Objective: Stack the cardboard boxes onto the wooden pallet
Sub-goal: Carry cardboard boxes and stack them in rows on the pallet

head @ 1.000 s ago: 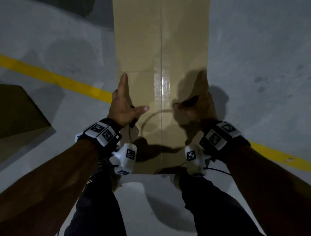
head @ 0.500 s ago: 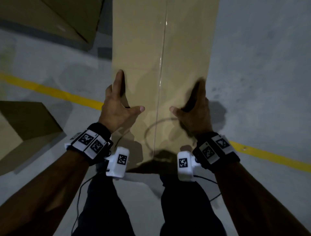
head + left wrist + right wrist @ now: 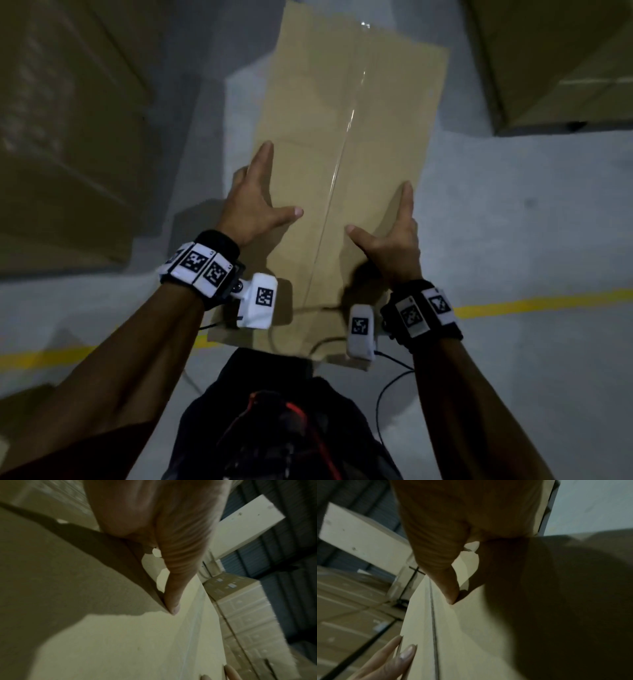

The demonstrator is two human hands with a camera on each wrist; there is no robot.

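Observation:
A long taped cardboard box (image 3: 342, 120) is carried lengthwise in front of me, above the grey floor. My left hand (image 3: 253, 202) presses its left side with straight fingers, thumb lying across the top. My right hand (image 3: 390, 236) mirrors it on the right side, thumb on top too. In the left wrist view the left thumb (image 3: 173, 588) rests on the box top (image 3: 120, 642). The right wrist view shows the right thumb (image 3: 447, 585) on the box top (image 3: 462, 635) beside the tape seam. No wooden pallet is in view.
A large stack of cardboard boxes (image 3: 68, 137) stands at the left and another big box (image 3: 555, 61) at the upper right. A yellow floor line (image 3: 531, 301) runs across near my feet. A box corner (image 3: 20, 411) shows at the bottom left.
I have moved forward and turned with the box: the yellow line has slid back toward my feet, and big boxes have come into view at left and right. Both hands keep the same hold.

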